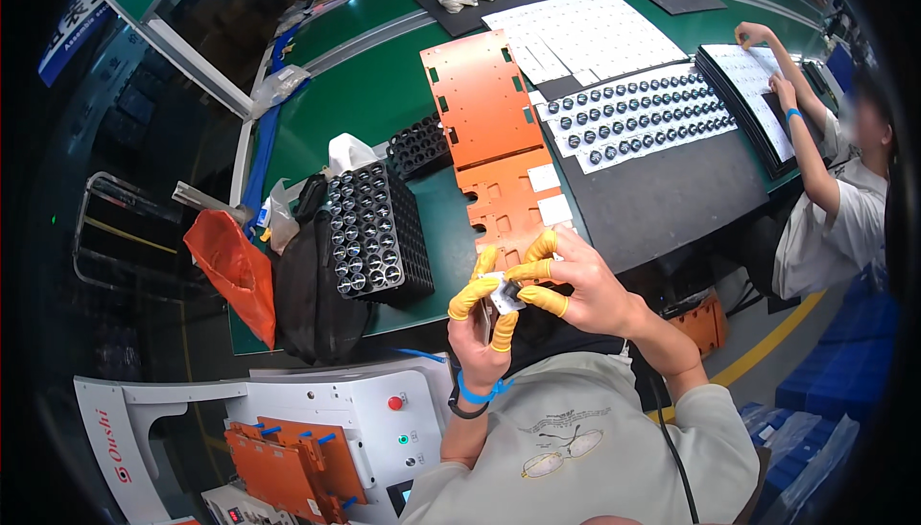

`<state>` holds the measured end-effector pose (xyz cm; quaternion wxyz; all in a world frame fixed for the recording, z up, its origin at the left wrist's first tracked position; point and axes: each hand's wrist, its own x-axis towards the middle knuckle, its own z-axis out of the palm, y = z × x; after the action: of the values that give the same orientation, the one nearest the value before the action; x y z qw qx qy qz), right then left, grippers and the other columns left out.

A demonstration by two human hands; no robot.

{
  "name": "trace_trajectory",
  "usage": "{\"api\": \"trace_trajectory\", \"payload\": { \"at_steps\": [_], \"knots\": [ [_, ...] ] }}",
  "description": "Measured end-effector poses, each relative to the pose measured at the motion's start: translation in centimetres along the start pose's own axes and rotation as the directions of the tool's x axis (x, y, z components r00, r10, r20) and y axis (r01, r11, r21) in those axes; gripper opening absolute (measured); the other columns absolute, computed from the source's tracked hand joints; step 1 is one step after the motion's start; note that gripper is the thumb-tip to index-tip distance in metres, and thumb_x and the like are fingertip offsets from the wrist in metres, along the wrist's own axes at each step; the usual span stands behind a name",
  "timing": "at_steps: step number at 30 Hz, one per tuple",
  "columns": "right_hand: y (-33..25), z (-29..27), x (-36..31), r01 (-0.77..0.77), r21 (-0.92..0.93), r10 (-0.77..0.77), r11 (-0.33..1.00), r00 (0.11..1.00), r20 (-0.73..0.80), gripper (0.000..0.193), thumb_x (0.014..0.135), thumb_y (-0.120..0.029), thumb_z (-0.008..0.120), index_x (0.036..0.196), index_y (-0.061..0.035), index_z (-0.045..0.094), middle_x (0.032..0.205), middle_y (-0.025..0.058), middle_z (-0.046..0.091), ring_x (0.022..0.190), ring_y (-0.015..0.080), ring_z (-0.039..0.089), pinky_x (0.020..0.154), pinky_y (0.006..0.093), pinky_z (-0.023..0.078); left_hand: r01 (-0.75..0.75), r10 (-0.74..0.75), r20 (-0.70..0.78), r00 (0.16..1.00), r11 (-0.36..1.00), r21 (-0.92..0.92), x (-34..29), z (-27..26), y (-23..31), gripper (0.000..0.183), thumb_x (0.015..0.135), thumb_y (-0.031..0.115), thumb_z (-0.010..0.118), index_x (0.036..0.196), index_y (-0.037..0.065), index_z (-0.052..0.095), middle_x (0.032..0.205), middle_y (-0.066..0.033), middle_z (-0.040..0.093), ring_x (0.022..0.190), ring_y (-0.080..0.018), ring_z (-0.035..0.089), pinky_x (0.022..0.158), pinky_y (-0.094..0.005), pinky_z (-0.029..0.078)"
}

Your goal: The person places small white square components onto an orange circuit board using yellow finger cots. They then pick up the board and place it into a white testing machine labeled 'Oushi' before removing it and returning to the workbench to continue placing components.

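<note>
- The fingers (545, 300) are partly covering the small white part (501, 303), and its details are showing too small to tell.
- The near end of the orange plate (484, 93) is lying partly hidden behind the fingers.
- The rear tray (419, 146) is standing partly behind the front tray (366, 237).
- The machine (369, 429) is running out of view at the lower edge.
- The co-worker (844, 204) is showing a blurred face.

Worn: grey-green short-sleeved shirt (600, 400), printed with spectacles (547, 465) and lettering (568, 420); yellow finger cots (471, 297) on left hand (480, 338) and right hand (597, 293); blue strap (498, 391) and black band (466, 411) at left wrist; black cable (678, 453) down right side.
</note>
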<state>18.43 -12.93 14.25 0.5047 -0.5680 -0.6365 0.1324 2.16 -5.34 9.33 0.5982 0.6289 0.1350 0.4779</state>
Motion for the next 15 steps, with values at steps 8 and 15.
{"api": "trace_trajectory", "payload": {
  "at_steps": [8, 15],
  "knots": [
    [-0.5, -0.4, -0.1, 0.061, -0.062, -0.061, 0.996, 0.998, 0.014, 0.031, 0.077, -0.014, 0.081, 0.106, -0.0059, 0.073, 0.093, 0.0073, 0.058, 0.088, 0.0271, 0.053, 0.079, 0.0374, 0.044, -0.026, 0.026, 0.005, 1.000, 1.000, 0.002, -0.8, -0.1, -0.5, 0.043, 0.092, 0.019, 0.073, 0.125, 0.002, 0.050, 0.142, -0.0284, 0.050, 0.119, -0.0256, 0.059, 0.102, -0.0356, 0.046],
    [0.1, -0.2, -0.7, 0.060, 0.055, -0.061, 0.997, 0.998, 0.004, 0.030, 0.079, -0.016, 0.080, 0.106, -0.0056, 0.072, 0.095, 0.0069, 0.059, 0.088, 0.0256, 0.055, 0.077, 0.0364, 0.047, -0.057, 0.059, -0.030, 0.998, 0.996, 0.075, -1.2, -0.1, -1.3, 0.043, 0.093, 0.022, 0.073, 0.123, 0.001, 0.050, 0.140, -0.0276, 0.051, 0.107, -0.0233, 0.063, 0.095, -0.0340, 0.049]
  ]
}}
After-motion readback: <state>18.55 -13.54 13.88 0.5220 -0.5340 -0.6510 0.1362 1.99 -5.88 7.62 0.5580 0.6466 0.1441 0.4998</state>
